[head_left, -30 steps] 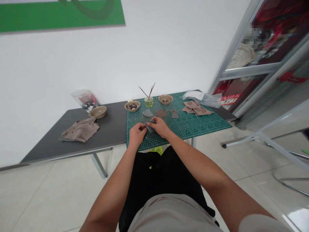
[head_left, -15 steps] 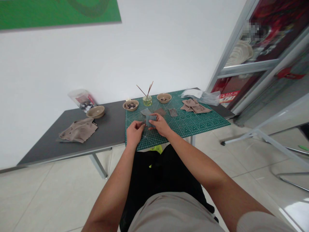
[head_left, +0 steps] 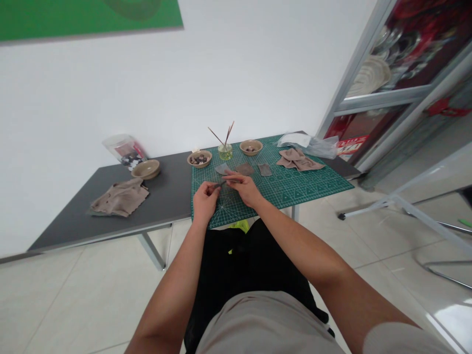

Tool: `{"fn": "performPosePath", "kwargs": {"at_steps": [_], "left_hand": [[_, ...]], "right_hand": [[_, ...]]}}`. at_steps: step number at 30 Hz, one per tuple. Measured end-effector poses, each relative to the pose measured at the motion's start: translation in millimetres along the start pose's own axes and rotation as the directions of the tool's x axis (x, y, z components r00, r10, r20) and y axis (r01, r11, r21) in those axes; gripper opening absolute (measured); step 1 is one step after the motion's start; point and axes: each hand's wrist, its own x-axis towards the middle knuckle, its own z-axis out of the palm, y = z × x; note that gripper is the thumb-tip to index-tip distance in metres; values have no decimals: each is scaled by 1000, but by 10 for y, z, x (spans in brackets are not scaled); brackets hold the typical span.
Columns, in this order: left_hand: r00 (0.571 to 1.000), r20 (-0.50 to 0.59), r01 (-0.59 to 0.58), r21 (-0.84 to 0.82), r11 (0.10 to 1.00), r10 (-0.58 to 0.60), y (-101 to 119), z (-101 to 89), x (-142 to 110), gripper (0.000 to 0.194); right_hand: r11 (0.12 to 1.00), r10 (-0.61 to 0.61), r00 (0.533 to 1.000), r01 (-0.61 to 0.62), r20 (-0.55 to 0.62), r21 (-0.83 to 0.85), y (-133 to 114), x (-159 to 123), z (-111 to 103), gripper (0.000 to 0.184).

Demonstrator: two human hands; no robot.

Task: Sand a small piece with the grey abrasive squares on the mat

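Over the cutting mat, my left hand (head_left: 205,200) pinches a small dark piece (head_left: 219,185) whose kind I cannot make out. My right hand (head_left: 246,190) is closed on a thin grey piece of sandpaper (head_left: 230,181), now turned nearly edge-on and mostly hidden by the fingers. The two hands almost meet at the small piece. Just beyond them lie a light grey sheet (head_left: 221,169), a brown sheet (head_left: 245,169) and a darker grey sheet (head_left: 264,169), all flat on the green cutting mat (head_left: 295,189).
Behind the sheets stand a bowl of small dark pieces (head_left: 199,159), a glass jar with thin sticks (head_left: 225,151) and another bowl (head_left: 251,147). A brown cloth (head_left: 299,160) and a plastic bag (head_left: 313,145) lie right. Leftward are a cloth (head_left: 120,197), a bowl (head_left: 146,169) and a tipped clear container (head_left: 124,151).
My right hand has tilted the sandpaper from facing me to nearly edge-on, its fingers now stretched over it. The left hand keeps its pinch in about the same place.
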Motion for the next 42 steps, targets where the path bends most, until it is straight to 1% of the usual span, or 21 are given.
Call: {"fn": "performPosePath", "kwargs": {"at_steps": [2, 3, 6, 9, 12, 14, 16, 18, 20, 22, 24, 27, 28, 30, 31, 32, 33, 35, 37, 40, 42], "left_hand": [[1000, -16, -5, -5, 1000, 5, -8, -2, 2, 10], [1000, -24, -2, -6, 1000, 2, -11, -3, 3, 11], [999, -36, 18, -16, 1000, -19, -18, -3, 4, 12], [999, -36, 30, -25, 999, -31, -11, -3, -2, 13], [998, -46, 43, -6, 999, -43, 25, -7, -13, 14], [997, -54, 59, 6, 998, -58, 56, -11, -18, 13], [996, -59, 65, 24, 998, -63, 80, -14, -19, 13], [996, -60, 62, 43, 997, -60, 91, -16, -17, 12], [997, -55, 59, 49, 997, -56, 88, -15, -15, 11], [997, -53, 59, 46, 997, -57, 78, -13, -15, 10], [997, -53, 55, 41, 998, -52, 69, -10, -17, 11], [998, -52, 47, 31, 998, -45, 68, -9, -22, 10], [998, -54, 44, 35, 998, -42, 72, -10, -23, 10], [998, -58, 38, 56, 998, -34, 83, -14, -26, 10], [998, -60, 35, 66, 997, -31, 88, -16, -26, 10], [998, -61, 34, 69, 997, -30, 92, -17, -26, 10], [998, -60, 36, 64, 997, -32, 94, -18, -25, 10], [998, -49, 43, 43, 998, -41, 92, -18, -24, 11], [998, -36, 52, 30, 998, -51, 84, -17, -23, 11], [998, -27, 57, 30, 998, -56, 67, -15, -22, 13], [998, -24, 57, 23, 998, -56, 54, -15, -21, 14]], "right_hand": [[986, -104, 993, 95, -57, -134, 4, -11, -15, 18], [976, -130, 988, 113, -79, -187, 5, -18, -19, 18], [965, -123, 990, 101, -76, -241, -2, -46, -10, 20], [988, -45, 997, 36, -58, -154, -36, -77, 29, 27], [995, 91, 995, -92, -26, -46, -78, -99, 69, 44], [986, 163, 987, -163, -11, -28, -99, -103, 85, 51], [986, 164, 986, -165, -23, -31, -110, -101, 91, 47], [994, 109, 994, -109, -33, -13, -109, -96, 86, 37], [998, 58, 998, -58, -19, 23, -97, -92, 71, 28], [997, 51, 999, -51, 12, 54, -80, -92, 51, 25], [997, 61, 998, -62, 14, 55, -65, -93, 37, 31], [998, 66, 996, -65, -55, 21, -59, -94, 49, 36], [997, 78, 994, -76, -75, 25, -62, -93, 59, 44], [991, 124, 989, -119, -86, 68, -69, -90, 78, 69], [985, 151, 985, -143, -81, 97, -72, -86, 84, 78], [979, 172, 982, -162, -74, 124, -73, -81, 87, 83], [974, 183, 981, -173, -64, 146, -74, -75, 86, 84], [967, 191, 981, -182, -34, 178, -70, -61, 77, 77], [964, 193, 981, -186, -17, 191, -64, -47, 68, 63], [965, 198, 980, -190, -27, 179, -58, -33, 65, 42], [967, 193, 981, -185, -30, 173, -58, -32, 69, 36]]}}
